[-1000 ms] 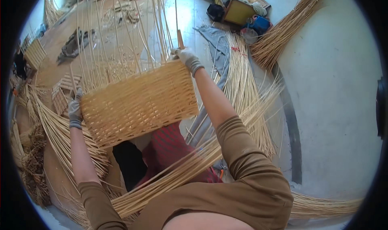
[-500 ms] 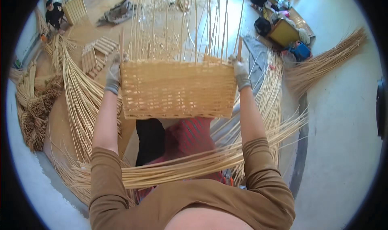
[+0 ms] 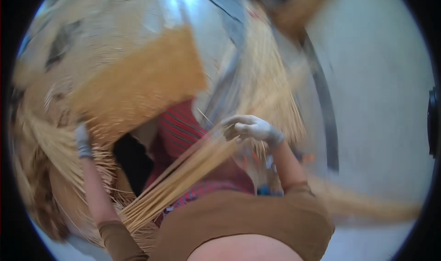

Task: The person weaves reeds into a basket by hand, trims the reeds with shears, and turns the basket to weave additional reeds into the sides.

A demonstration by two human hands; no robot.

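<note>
The woven basket [image 3: 142, 79], a pale yellow wickerwork piece, is smeared by motion and tilted, its right end farther away and higher than its left. My left hand [image 3: 82, 139], in a light glove, is closed at the near left corner of the basket; its fingertips are partly hidden. Off to the right, my right hand [image 3: 252, 129], also gloved, is apart from the basket. Its fingers are apart and slightly bent above a bundle of long thin pale strips [image 3: 183, 176] lying across my lap. I cannot see any strip in that hand.
More pale strips [image 3: 266, 72] fan out on the floor to the right. Another sheaf [image 3: 55, 144] lies at the left, with brown bundles [image 3: 39, 183] beside it. A dark strip [image 3: 327, 118] runs along the floor at right. Blurred orange and blue items are near my right side.
My right hand has let go of the basket's right side and come down toward my lap. The basket has swung left and tilted, with my left hand lower. The whole view has turned right.
</note>
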